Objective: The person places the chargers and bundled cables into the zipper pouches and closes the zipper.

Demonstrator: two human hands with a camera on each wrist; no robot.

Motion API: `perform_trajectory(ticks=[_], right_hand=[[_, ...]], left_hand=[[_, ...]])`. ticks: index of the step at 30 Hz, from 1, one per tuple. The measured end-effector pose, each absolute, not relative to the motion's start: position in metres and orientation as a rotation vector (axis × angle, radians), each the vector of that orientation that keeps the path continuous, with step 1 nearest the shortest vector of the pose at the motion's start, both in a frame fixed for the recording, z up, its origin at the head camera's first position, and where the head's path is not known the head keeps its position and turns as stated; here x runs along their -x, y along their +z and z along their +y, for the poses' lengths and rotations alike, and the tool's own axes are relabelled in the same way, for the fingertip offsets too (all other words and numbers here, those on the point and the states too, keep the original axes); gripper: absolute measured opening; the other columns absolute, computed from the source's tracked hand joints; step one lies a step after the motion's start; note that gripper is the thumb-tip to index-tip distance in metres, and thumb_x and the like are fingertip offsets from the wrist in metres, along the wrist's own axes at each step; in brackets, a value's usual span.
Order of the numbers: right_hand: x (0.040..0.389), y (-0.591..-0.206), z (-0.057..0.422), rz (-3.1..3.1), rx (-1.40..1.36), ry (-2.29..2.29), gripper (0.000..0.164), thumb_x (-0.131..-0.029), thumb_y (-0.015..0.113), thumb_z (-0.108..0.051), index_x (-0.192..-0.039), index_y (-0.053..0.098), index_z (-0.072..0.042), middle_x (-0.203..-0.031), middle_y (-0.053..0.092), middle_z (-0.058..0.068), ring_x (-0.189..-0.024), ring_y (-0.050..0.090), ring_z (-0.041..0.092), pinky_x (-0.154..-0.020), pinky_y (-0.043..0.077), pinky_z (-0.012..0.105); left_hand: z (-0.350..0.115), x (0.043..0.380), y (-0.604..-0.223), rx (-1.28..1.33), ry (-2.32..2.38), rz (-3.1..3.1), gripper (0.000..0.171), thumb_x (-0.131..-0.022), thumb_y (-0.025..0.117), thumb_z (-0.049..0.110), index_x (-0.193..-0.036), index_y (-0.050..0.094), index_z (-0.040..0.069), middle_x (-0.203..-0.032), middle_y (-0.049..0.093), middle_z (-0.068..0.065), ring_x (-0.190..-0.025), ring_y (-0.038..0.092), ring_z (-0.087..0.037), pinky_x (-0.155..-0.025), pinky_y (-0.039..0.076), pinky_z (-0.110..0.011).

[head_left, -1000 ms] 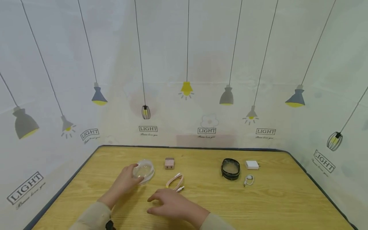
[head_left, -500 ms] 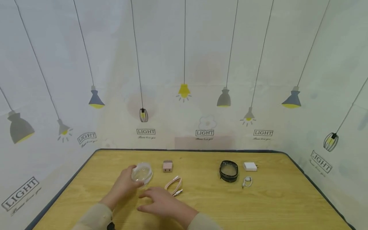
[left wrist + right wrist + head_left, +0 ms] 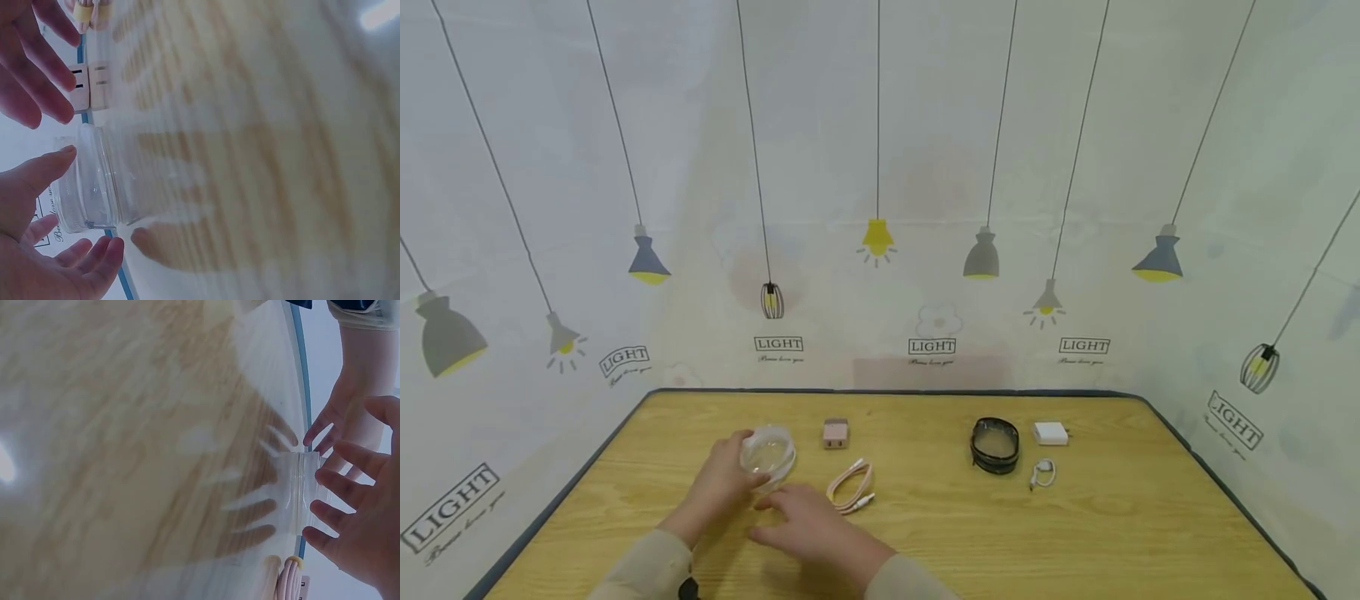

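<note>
A round clear case (image 3: 767, 458) sits on the wooden table, left of the middle. My left hand (image 3: 718, 475) curves around its left and near sides, thumb and fingers spread apart; firm contact is hard to judge in the left wrist view. Just right of and nearer than the case hovers my right hand (image 3: 808, 521), fingers spread and holding nothing. In the right wrist view, the fingers of my right hand (image 3: 365, 509) overlap the clear case (image 3: 294, 494) from the near side. A pink charger (image 3: 836, 434) and a coiled pink cable (image 3: 852, 486) lie right of the case.
Farther right stand a black-edged round case (image 3: 995, 446), a white charger (image 3: 1050, 433) and a small white cable (image 3: 1042, 473). The table's far edge (image 3: 887, 392) meets a wall sheet (image 3: 820, 275) printed with lamps.
My right hand has moved left, closer to the clear case. The left hand keeps its place around the case, and the head view has shifted slightly.
</note>
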State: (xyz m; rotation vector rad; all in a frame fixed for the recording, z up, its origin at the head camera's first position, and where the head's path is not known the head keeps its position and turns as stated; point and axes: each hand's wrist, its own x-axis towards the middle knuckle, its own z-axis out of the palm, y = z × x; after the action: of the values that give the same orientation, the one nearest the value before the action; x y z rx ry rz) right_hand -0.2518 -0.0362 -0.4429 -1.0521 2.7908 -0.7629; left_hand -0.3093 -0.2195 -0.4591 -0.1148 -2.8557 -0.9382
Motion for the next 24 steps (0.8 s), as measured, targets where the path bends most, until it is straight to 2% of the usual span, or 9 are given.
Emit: perform_trajectory(ticks=[4, 9, 15, 24], right_hand=[[0.254, -0.445, -0.036, 2.812, 1.025, -0.732, 0.043, -0.092, 0.061, -0.046, -0.124, 0.067, -0.019, -0.123, 0.062, -0.005, -0.116, 0.054, 0.014, -0.097, 0.042, 0.031], [0.254, -0.446, -0.035, 2.825, 0.959, -0.720, 0.045, -0.091, 0.060, -0.047, -0.126, 0.066, -0.019, -0.126, 0.061, -0.004, -0.120, 0.052, 0.017, -0.100, 0.040, 0.035], [0.250, -0.443, -0.035, 2.846, 0.881, -0.725, 0.047, -0.091, 0.059, -0.048, -0.128, 0.064, -0.018, -0.129, 0.058, -0.003, -0.124, 0.049, 0.019, -0.103, 0.038, 0.037], [0.251, -0.445, -0.038, 2.803, 0.811, -0.828, 0.050, -0.091, 0.060, -0.045, -0.131, 0.061, -0.015, -0.130, 0.059, -0.002, -0.123, 0.051, 0.019, -0.100, 0.041, 0.036]], left_hand=[[-0.219, 0.308, -0.459, 0.108, -0.949, -2.851, 0.074, -0.075, 0.083, 0.013, -0.133, 0.044, -0.011, -0.123, 0.048, -0.036, -0.111, 0.050, -0.049, -0.095, 0.039, -0.061], [-0.220, 0.306, -0.457, 0.126, -0.998, -2.850, 0.065, -0.082, 0.078, 0.013, -0.133, 0.044, -0.011, -0.124, 0.049, -0.035, -0.113, 0.050, -0.048, -0.095, 0.039, -0.061], [-0.222, 0.305, -0.457, 0.157, -1.115, -2.824, 0.058, -0.087, 0.073, 0.013, -0.132, 0.046, -0.012, -0.124, 0.052, -0.033, -0.105, 0.057, -0.040, -0.088, 0.047, -0.052], [-0.221, 0.295, -0.457, 0.213, -1.268, -2.787, 0.050, -0.092, 0.068, 0.015, -0.129, 0.048, -0.011, -0.126, 0.052, -0.032, -0.102, 0.060, -0.038, -0.083, 0.051, -0.046]])
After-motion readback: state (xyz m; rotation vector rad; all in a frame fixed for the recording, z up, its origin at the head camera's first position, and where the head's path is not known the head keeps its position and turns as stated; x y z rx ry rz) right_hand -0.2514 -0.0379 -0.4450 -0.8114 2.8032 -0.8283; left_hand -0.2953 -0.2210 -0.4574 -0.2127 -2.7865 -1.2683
